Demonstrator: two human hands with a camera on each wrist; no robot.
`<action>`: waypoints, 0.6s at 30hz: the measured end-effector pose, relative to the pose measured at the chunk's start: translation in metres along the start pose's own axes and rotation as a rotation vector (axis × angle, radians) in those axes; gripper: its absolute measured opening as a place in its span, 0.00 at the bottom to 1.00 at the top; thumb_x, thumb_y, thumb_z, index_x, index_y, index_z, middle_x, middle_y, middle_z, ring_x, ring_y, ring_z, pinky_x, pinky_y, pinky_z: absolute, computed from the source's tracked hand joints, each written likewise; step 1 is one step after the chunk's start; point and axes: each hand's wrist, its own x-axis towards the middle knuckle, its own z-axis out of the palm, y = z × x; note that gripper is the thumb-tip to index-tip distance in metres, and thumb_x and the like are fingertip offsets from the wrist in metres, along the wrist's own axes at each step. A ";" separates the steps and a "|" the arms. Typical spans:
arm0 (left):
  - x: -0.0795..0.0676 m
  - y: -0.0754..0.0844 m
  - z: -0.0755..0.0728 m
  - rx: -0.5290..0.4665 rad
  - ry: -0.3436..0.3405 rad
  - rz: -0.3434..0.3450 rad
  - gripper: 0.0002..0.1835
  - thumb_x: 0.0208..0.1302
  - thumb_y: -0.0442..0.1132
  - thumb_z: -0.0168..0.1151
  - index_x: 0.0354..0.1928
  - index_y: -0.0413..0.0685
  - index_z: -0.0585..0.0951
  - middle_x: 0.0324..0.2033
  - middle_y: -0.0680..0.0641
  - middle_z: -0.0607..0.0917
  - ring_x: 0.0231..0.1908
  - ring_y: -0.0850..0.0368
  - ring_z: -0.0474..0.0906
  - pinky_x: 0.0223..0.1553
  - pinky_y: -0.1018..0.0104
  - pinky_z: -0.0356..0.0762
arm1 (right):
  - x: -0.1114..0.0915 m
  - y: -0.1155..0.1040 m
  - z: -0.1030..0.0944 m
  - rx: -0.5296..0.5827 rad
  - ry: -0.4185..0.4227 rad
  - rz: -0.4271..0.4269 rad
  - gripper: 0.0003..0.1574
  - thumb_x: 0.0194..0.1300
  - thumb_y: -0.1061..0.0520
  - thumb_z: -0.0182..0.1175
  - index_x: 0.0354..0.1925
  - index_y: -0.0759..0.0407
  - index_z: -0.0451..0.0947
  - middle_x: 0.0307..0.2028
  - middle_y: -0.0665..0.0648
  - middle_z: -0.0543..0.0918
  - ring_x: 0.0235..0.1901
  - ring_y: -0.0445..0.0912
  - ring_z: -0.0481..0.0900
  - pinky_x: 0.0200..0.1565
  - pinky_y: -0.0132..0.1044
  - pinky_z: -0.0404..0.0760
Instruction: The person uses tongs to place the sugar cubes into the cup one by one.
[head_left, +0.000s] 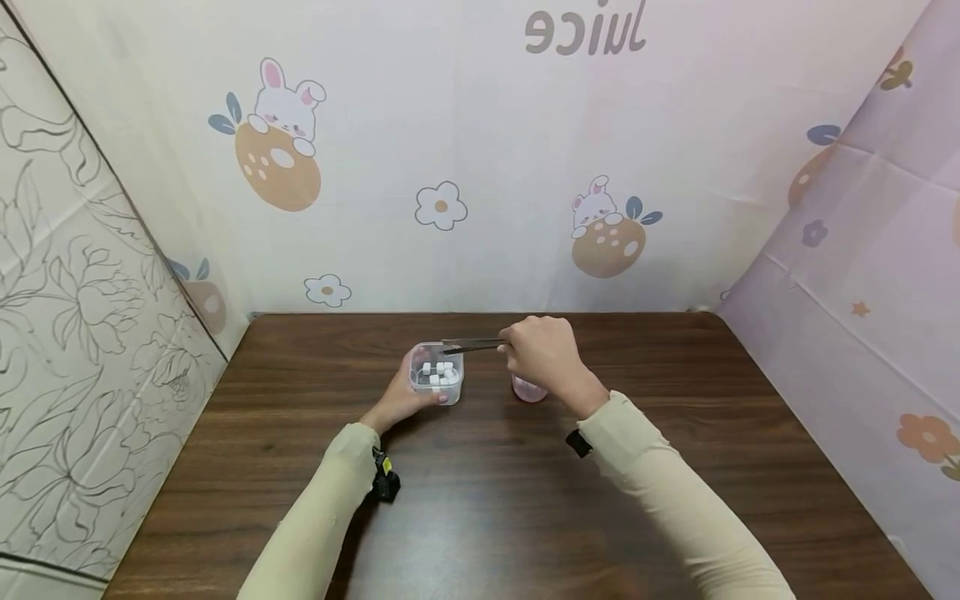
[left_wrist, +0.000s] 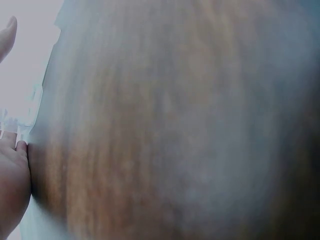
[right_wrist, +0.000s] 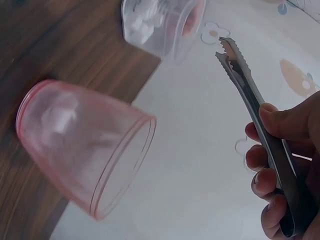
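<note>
Right of the clear tub point(head_left: 452, 395), the head view shows the right hand point(head_left: 546, 352) pinching tongs point(head_left: 476, 347); the left hand point(head_left: 399, 400) grips the tub, white cubes point(head_left: 440, 367) inside. Woodgrain tabletop point(head_left: 472, 500) stretches nearside of it, back edge beyond. Left-wrist view: blurred tabletop beside it. Right-wrist view: toothed tips parted, pink cup point(right_wrist: 82, 145) with whole rim showing.

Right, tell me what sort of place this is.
Probably a small indoor corner set up for tabletop work: a wood-grain table stands against a backdrop printed with cartoon rabbits, with a floral line-drawn panel along the left.
</note>
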 end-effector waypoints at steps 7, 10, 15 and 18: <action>0.002 -0.002 -0.002 -0.015 -0.007 0.020 0.53 0.44 0.23 0.72 0.70 0.30 0.49 0.65 0.27 0.59 0.65 0.33 0.56 0.66 0.44 0.51 | 0.008 -0.015 0.016 -0.005 -0.029 -0.052 0.05 0.55 0.54 0.69 0.24 0.50 0.85 0.16 0.50 0.78 0.10 0.41 0.62 0.12 0.36 0.63; 0.002 -0.004 -0.002 -0.013 -0.003 0.014 0.53 0.44 0.24 0.72 0.70 0.30 0.49 0.65 0.27 0.59 0.65 0.34 0.57 0.66 0.45 0.51 | 0.011 -0.019 0.025 -0.011 -0.031 -0.066 0.11 0.54 0.56 0.69 0.18 0.51 0.80 0.11 0.49 0.73 0.11 0.41 0.58 0.12 0.36 0.60; 0.002 -0.004 -0.002 -0.002 0.002 0.011 0.54 0.44 0.24 0.73 0.70 0.31 0.49 0.65 0.28 0.60 0.64 0.34 0.57 0.65 0.46 0.53 | 0.014 -0.021 0.038 -0.030 -0.039 -0.070 0.12 0.51 0.55 0.70 0.16 0.51 0.79 0.10 0.47 0.70 0.11 0.41 0.57 0.12 0.36 0.62; 0.002 -0.003 -0.002 0.001 0.005 0.013 0.54 0.44 0.25 0.73 0.70 0.31 0.49 0.65 0.27 0.60 0.65 0.34 0.57 0.65 0.46 0.53 | 0.016 -0.022 0.044 -0.049 -0.050 -0.070 0.13 0.50 0.54 0.71 0.16 0.50 0.78 0.11 0.47 0.71 0.11 0.41 0.61 0.12 0.37 0.65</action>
